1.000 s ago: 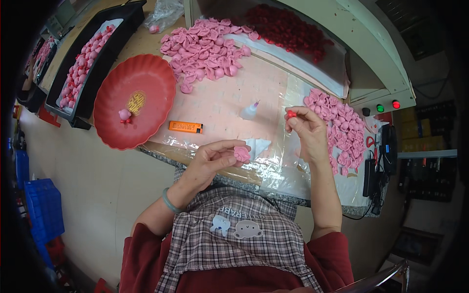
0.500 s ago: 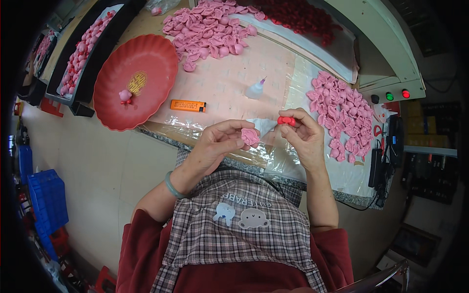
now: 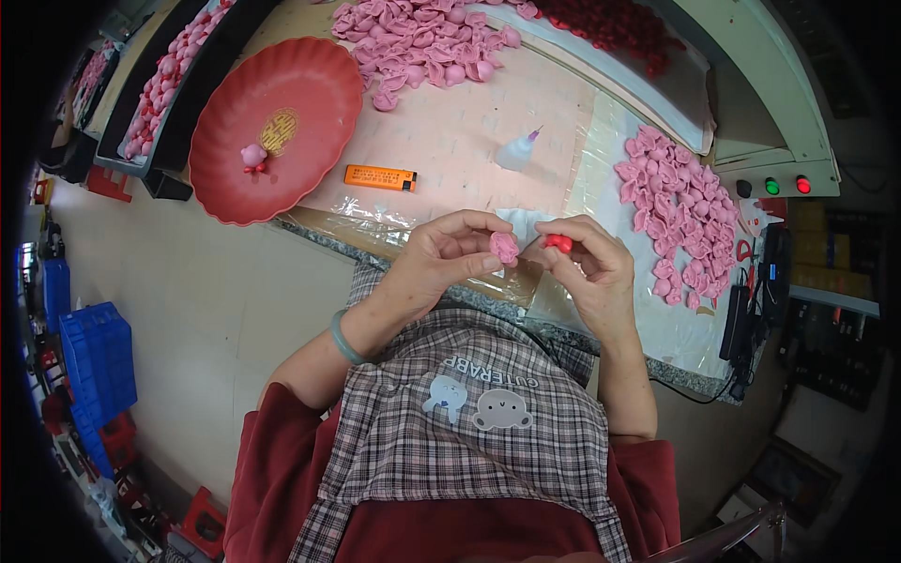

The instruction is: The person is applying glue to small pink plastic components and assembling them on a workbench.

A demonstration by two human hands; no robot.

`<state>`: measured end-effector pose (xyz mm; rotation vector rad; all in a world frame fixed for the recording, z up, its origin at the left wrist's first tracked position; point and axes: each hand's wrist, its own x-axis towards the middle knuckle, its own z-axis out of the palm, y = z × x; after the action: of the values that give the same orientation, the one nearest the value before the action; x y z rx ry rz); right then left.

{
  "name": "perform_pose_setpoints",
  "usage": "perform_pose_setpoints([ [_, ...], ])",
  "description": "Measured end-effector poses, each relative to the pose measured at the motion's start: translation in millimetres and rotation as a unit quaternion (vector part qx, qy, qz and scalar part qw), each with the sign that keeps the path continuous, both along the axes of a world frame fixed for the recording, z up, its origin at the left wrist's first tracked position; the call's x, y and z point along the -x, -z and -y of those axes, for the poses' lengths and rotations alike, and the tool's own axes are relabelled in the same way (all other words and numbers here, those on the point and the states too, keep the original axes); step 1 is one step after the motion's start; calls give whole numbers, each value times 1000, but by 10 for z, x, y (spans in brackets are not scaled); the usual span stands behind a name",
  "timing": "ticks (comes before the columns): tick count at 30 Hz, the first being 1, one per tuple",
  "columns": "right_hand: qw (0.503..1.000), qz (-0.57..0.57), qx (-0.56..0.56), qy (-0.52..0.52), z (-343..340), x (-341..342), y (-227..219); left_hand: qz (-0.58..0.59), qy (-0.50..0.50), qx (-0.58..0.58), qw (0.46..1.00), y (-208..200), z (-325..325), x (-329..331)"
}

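Between the thumb and fingers of my left hand (image 3: 436, 258) is a small pink ruffled piece (image 3: 504, 248), its folded face turned up. My right hand (image 3: 596, 272) pinches a small glossy red bow-shaped piece (image 3: 557, 243). The two pieces are apart, with a short gap between them, above the front edge of the worktable. Beyond my hands a small squeeze bottle (image 3: 517, 150) with a purple needle tip stands upright. An orange lighter (image 3: 380, 178) lies left of it.
A red scalloped plate (image 3: 216, 169) at left holds one pink ball with a red bow. Pink pieces are heaped at the back (image 3: 422, 47) and at right (image 3: 685, 206). A black tray (image 3: 174, 141) of finished pieces stands far left. A machine with lit buttons (image 3: 771, 186) borders the right.
My hands have come closer together, bringing the pink piece and the red bow nearer each other. The whole view has shifted slightly, so the table items appear further right and higher.
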<state>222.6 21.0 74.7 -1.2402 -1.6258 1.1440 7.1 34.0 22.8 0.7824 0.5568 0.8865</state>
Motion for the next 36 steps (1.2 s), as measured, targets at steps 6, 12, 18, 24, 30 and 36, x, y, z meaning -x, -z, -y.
perform_pose_setpoints([
  [6,997,-9,77,25,92,127,57,-63,-31,-56,996,-21,29,-35],
  [12,994,-21,109,12,101,161,87,-137,-21,-88,986,-45,47,-34],
  [18,986,-83,143,23,143,191,187,-145,-17,-71,987,-15,52,-20],
  [24,966,-156,204,22,178,203,247,-145,-50,-80,985,43,64,-29],
  [30,998,8,51,-39,145,142,249,-132,-5,-48,990,101,51,43],
  [36,981,-109,147,-71,105,79,380,-103,-13,-21,994,73,56,54],
])
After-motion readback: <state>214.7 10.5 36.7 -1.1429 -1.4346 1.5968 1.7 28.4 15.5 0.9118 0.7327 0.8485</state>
